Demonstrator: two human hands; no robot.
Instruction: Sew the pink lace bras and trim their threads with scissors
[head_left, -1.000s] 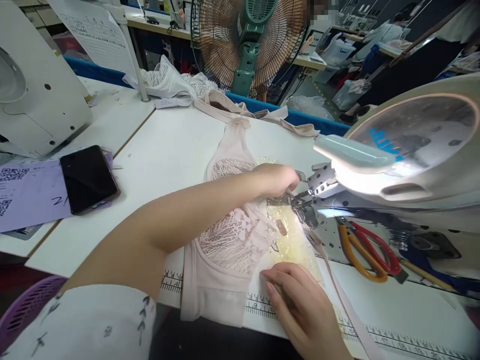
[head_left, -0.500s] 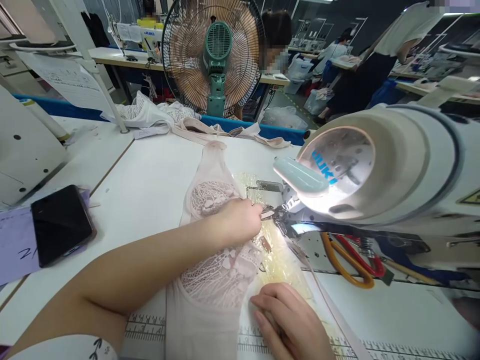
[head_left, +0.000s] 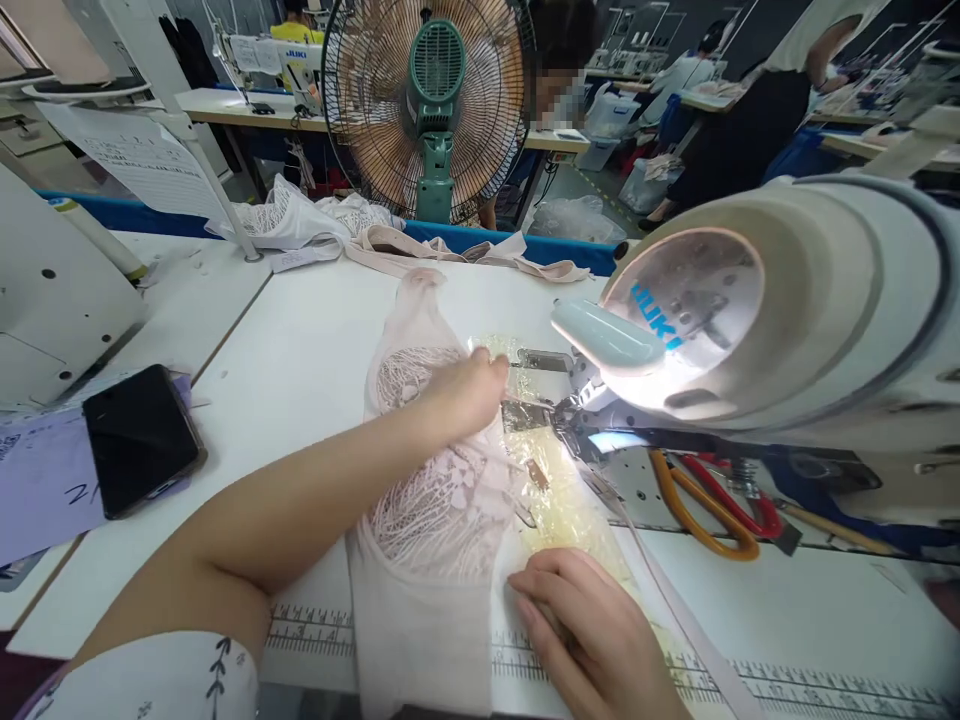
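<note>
A pale pink lace bra piece [head_left: 450, 520] lies lengthwise on the white table, its narrow end pointing away from me. My left hand [head_left: 472, 390] is over its upper cup, fingers pinched on a thin pink strip [head_left: 529, 402] that runs to the sewing machine's presser foot [head_left: 566, 420]. The fingertips partly hide the grip. Near the lower cup, my right hand [head_left: 592, 630] rests on the table with curled fingers; nothing shows in them. A longer pink tape [head_left: 667, 610] passes to the right of that hand, up to the foot.
The machine head [head_left: 750, 300] overhangs the right side. Orange-handled scissors [head_left: 701, 515] and a red-handled tool [head_left: 739, 500] lie beneath it. A phone [head_left: 142, 440] rests at left on purple paper. Other bra pieces [head_left: 300, 225] lie at the back, before a large fan [head_left: 435, 110].
My left hand has moved away from the presser foot, up and to the left. My right hand stays in nearly the same place. The whole view has shifted slightly.
</note>
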